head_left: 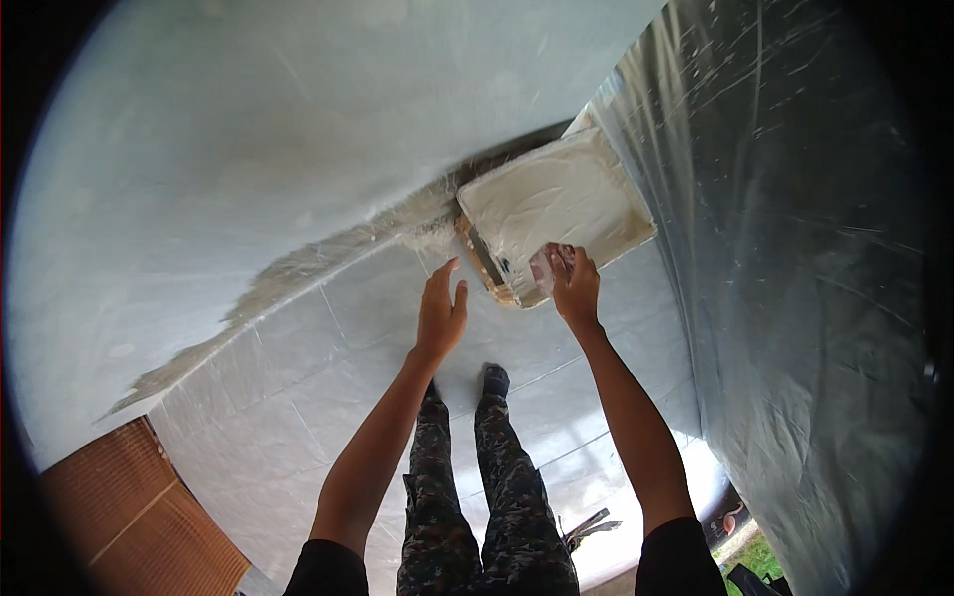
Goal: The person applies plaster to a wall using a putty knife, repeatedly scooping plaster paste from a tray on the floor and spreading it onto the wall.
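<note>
My right hand (577, 293) is closed around a small reddish piece with pale smears (542, 268); its exact kind cannot be made out. It is over the near edge of a square board (556, 194) coated with cream-white, plaster-like paste. The board's left side shows a worn brown edge (480, 260). To the left of the board, my left hand (441, 310) hangs in the air with thumb and fingers apart, holding nothing.
A pale wall (268, 129) slopes along the left, rough and grey at its foot. Translucent plastic sheeting (795, 298) hangs on the right. Grey tiles (328, 338) cover the floor under my feet. A brown ribbed panel (139, 507) lies at lower left, dark strips (591, 528) near my legs.
</note>
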`<action>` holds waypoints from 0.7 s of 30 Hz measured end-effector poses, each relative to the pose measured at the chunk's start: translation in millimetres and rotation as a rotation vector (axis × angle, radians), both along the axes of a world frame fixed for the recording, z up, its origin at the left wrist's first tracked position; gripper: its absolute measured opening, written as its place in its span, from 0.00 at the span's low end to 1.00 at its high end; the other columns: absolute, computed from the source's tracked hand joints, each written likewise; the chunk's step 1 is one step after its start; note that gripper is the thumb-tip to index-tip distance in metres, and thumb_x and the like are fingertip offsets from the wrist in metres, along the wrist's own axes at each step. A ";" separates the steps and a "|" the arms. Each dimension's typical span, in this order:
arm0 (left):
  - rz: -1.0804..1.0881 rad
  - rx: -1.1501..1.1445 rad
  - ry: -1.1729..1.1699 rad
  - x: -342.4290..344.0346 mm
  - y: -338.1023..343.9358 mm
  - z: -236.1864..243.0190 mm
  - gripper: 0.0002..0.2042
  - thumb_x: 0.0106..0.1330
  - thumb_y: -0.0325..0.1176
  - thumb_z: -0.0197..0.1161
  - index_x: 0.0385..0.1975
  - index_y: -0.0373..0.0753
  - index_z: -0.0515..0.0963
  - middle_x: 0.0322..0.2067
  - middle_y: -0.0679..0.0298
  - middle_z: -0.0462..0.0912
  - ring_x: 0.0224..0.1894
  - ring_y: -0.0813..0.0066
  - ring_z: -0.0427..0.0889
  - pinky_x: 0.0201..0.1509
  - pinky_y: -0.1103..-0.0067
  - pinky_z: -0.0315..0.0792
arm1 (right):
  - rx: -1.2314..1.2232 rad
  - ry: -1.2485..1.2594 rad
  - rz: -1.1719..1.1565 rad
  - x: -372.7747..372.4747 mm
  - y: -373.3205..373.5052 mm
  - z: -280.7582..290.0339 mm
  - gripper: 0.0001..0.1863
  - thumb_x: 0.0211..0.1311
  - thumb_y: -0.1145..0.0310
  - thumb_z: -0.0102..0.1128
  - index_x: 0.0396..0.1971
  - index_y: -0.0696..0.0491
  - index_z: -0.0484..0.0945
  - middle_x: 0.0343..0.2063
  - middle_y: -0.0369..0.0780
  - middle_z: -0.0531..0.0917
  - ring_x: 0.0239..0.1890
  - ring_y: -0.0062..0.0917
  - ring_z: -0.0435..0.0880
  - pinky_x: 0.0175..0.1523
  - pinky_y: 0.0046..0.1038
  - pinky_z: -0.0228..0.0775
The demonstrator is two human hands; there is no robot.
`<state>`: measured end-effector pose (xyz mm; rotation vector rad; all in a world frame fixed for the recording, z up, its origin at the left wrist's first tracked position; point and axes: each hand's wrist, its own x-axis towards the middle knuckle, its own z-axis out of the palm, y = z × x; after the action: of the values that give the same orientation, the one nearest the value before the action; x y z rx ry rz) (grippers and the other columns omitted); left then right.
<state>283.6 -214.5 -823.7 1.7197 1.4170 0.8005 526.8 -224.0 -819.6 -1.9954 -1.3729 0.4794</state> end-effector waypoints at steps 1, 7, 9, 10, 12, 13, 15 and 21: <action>-0.002 -0.045 -0.012 3.8 -0.7 -14.6 0.22 0.73 0.30 0.53 0.65 0.33 0.66 0.60 0.48 0.75 0.64 0.50 0.71 0.69 0.63 0.63 | -0.049 0.003 0.026 -7.2 5.4 -5.5 0.16 0.69 0.61 0.60 0.44 0.59 0.74 0.36 0.55 0.79 0.42 0.52 0.78 0.48 0.48 0.70; 0.040 -0.127 -0.102 42.0 0.9 -71.9 0.24 0.74 0.30 0.53 0.68 0.33 0.62 0.62 0.47 0.74 0.66 0.54 0.71 0.71 0.65 0.61 | 0.019 -0.090 0.098 -22.4 37.8 -47.2 0.13 0.66 0.65 0.60 0.45 0.57 0.74 0.34 0.53 0.79 0.40 0.51 0.78 0.45 0.49 0.69; 0.017 -0.144 -0.125 48.0 3.8 -84.6 0.26 0.74 0.30 0.53 0.71 0.34 0.59 0.65 0.47 0.70 0.68 0.54 0.68 0.72 0.65 0.60 | 0.018 -0.089 0.126 -26.4 47.3 -51.8 0.13 0.63 0.71 0.61 0.46 0.56 0.74 0.35 0.52 0.80 0.39 0.49 0.78 0.44 0.48 0.68; 0.022 -0.151 -0.118 49.4 3.8 -91.6 0.26 0.74 0.30 0.53 0.71 0.34 0.59 0.65 0.47 0.70 0.68 0.54 0.68 0.72 0.65 0.60 | 0.011 -0.080 0.130 -30.0 51.1 -55.2 0.13 0.63 0.71 0.61 0.46 0.56 0.74 0.35 0.52 0.80 0.39 0.49 0.78 0.44 0.48 0.68; -0.007 -0.108 -0.134 59.5 7.4 -90.2 0.28 0.75 0.30 0.53 0.72 0.34 0.57 0.66 0.47 0.69 0.69 0.54 0.67 0.72 0.65 0.60 | 0.041 -0.085 0.153 -30.7 59.3 -53.4 0.14 0.61 0.73 0.62 0.47 0.56 0.74 0.34 0.51 0.80 0.40 0.48 0.77 0.45 0.48 0.67; -0.007 -0.148 -0.149 63.8 8.0 -88.0 0.29 0.74 0.29 0.54 0.73 0.34 0.56 0.67 0.47 0.68 0.70 0.55 0.65 0.73 0.65 0.59 | 0.042 -0.084 0.152 -31.3 62.0 -51.0 0.14 0.61 0.73 0.62 0.47 0.56 0.74 0.34 0.51 0.80 0.40 0.48 0.77 0.45 0.48 0.67; 0.010 -0.162 -0.174 65.3 5.0 -93.6 0.29 0.73 0.29 0.55 0.73 0.33 0.56 0.67 0.46 0.68 0.70 0.52 0.65 0.73 0.64 0.59 | 0.076 -0.111 0.196 -37.0 64.1 -55.5 0.15 0.60 0.74 0.62 0.47 0.55 0.74 0.35 0.50 0.80 0.41 0.47 0.77 0.46 0.47 0.67; 0.020 -0.198 -0.212 61.6 2.6 -97.7 0.30 0.72 0.30 0.55 0.73 0.35 0.57 0.67 0.46 0.67 0.69 0.50 0.65 0.72 0.64 0.58 | 0.067 -0.066 0.152 -40.9 62.6 -73.0 0.13 0.63 0.71 0.61 0.47 0.56 0.75 0.34 0.50 0.79 0.40 0.46 0.77 0.45 0.46 0.67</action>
<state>345.2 -211.9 -921.4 1.4288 1.3236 0.7994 485.9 -161.4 -892.5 -1.8768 -1.5686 0.4319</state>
